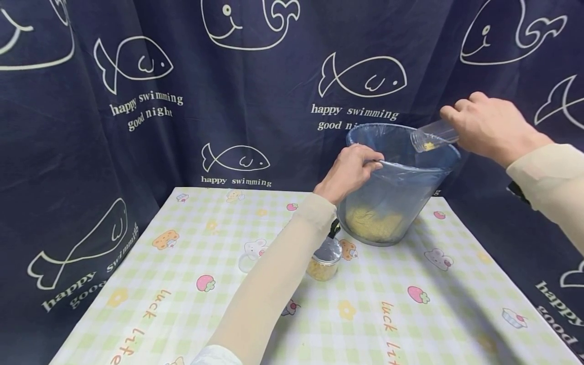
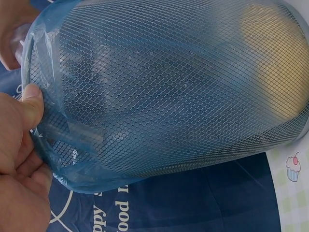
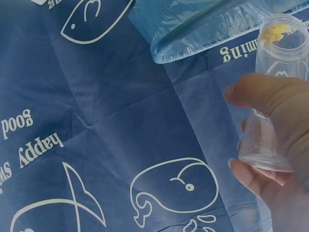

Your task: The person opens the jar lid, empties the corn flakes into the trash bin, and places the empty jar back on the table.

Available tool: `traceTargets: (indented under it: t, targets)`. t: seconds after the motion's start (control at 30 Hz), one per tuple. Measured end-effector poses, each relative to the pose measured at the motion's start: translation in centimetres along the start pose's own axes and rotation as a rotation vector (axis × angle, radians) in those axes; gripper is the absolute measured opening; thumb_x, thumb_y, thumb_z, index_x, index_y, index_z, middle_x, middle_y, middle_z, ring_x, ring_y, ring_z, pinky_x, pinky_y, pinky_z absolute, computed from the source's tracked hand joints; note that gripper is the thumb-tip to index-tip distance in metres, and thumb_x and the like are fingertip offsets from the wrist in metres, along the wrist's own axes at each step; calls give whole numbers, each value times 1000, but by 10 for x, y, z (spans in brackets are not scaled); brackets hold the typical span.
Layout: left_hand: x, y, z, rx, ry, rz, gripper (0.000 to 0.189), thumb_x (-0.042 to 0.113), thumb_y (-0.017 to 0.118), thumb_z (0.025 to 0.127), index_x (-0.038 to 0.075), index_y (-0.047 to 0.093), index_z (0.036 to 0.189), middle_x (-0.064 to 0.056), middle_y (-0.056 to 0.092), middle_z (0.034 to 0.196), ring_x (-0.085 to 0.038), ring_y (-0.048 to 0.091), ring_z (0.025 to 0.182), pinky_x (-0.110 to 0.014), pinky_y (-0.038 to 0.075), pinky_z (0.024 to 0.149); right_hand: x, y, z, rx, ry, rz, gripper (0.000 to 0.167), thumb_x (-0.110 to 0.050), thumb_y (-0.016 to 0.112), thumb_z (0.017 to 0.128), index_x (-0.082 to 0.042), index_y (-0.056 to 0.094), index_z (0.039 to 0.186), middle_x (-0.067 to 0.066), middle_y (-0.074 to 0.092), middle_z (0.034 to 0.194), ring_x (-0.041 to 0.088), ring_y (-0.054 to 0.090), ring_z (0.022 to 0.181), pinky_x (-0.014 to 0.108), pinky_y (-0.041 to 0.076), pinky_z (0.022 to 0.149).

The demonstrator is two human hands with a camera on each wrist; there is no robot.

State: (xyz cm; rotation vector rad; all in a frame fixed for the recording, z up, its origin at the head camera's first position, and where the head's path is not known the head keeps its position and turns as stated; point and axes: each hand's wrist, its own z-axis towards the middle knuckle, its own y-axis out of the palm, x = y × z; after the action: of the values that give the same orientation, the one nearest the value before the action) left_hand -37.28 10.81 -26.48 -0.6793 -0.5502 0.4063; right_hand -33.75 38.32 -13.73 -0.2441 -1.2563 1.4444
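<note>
A mesh waste bin [image 1: 392,192] lined with a thin blue plastic bag [image 2: 82,140] stands at the table's back right, with a yellow mass showing through its lower wall. My left hand [image 1: 349,170] pinches the bin's near-left rim, thumb outside over the bag's edge. Over the far-right rim, my right hand [image 1: 497,124] grips a clear plastic jar [image 3: 263,135] by its body. The jar is tipped with its mouth over the bin, and some yellow bits [image 3: 274,35] cling inside near the mouth.
Beside my left forearm stands a small clear container [image 1: 322,269] of yellowish bits, with a silvery top and a black part behind it. A clear round lid [image 1: 248,262] lies left of the forearm. A checked cloth [image 1: 182,314] covers the table; a dark blue curtain [image 1: 283,111] hangs behind.
</note>
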Motion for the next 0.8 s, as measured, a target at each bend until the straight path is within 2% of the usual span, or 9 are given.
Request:
traceTargets:
  t: [0.3,0.53,0.8]
  targets:
    - [1,-1,0,-5,-6,-7,21,25,74,97,21,80,116,10,76,114,-6,64,112,-10,41,98,0,-7,3,-59,8,-28,38,11,59,73,-3,63,108,25,66,92,49,56,85,68,50,61]
    - [0,0,0,-11,-15,-7,22,26,74,97,21,80,117,10,75,115,-5,64,112,-10,41,98,-1,-9,6,-51,-24,-33,36,11,56,74,-5,62,106,25,65,94,48,55,84,67,50,59]
    - [1,-2,0,-9,-10,4,21,26,74,97,21,80,117,10,76,115,-6,64,112,-10,41,99,-3,-12,9,-69,-39,-51,40,12,54,77,-4,62,113,27,65,99,50,55,86,68,50,62]
